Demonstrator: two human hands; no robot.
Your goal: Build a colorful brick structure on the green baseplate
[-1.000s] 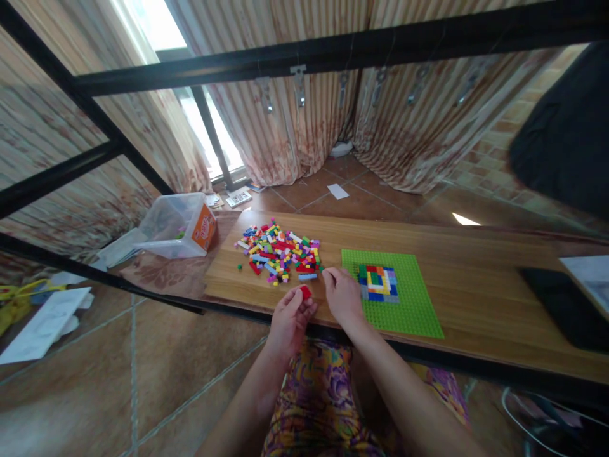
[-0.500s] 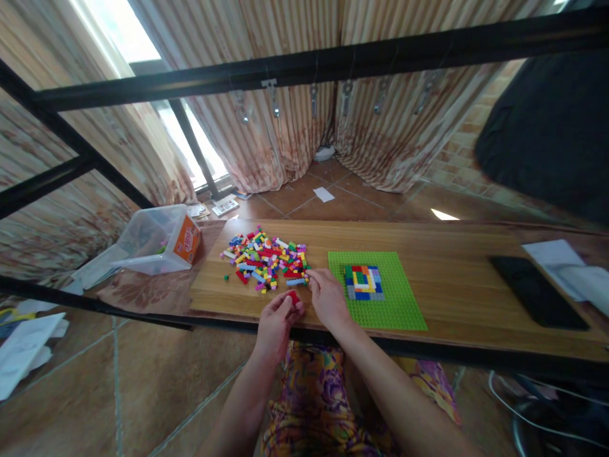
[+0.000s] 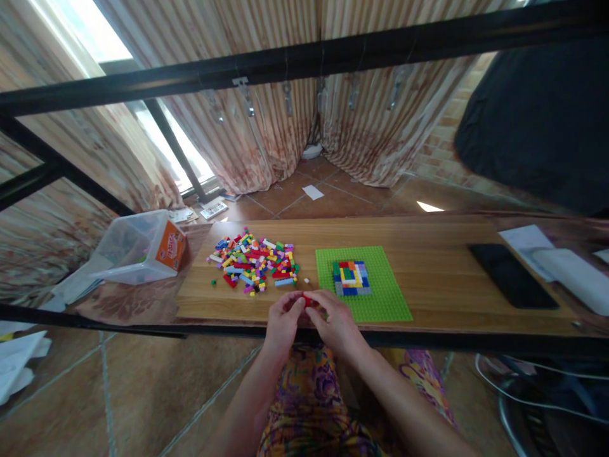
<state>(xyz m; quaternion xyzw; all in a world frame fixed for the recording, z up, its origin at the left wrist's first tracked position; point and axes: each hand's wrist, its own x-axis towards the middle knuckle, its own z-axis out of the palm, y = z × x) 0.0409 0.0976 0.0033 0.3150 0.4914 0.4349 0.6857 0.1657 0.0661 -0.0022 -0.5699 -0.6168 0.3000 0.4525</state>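
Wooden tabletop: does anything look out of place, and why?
A small green plastic brick left of the multicoloured brick pile, and a small white brick between pile and flat green baseplate, look stray, lying apart from the rest.

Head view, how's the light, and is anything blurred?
Head view: window blown out white, top left; head view: a bright patch stands out on the floor; head view: clips under the black bar look smeared; head view: red brick too soft to show studs.
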